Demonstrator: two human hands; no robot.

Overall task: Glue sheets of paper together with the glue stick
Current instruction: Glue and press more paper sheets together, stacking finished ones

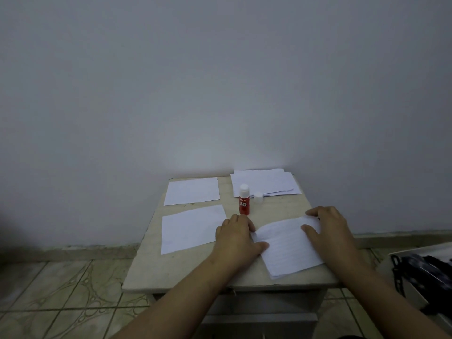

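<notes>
Nearest to me, both hands lie on the lined sheet (289, 248) at the near right of the tabletop (186, 272), and I take that sheet as my landmark; my left hand (238, 238) rests flat, fingers straight, on the sheet's left edge, the thumb lying across its near left part; my right hand (327, 228) presses on its far right corner, fingers spread and nearly straight, gripping nothing that I can see; the two hands are apart, with the bare middle of the sheet between them. The sheet lies askew, its long axis running from the near right to the far left.

Just beyond the sheet's far left corner stands the glue stick (244, 200), upright, its long axis vertical, its white top bare; it stands just past my left fingertips, so I judge the left hand the nearer for any reach, and the reach goes straight away from me. Its cap (258, 197) sits just right of it, apart from it.

Left of the lined sheet lies a blank sheet (190, 228); beyond that another (192, 191); farthest, behind the glue stick, a loose pile of paper (266, 183) against the wall.
</notes>
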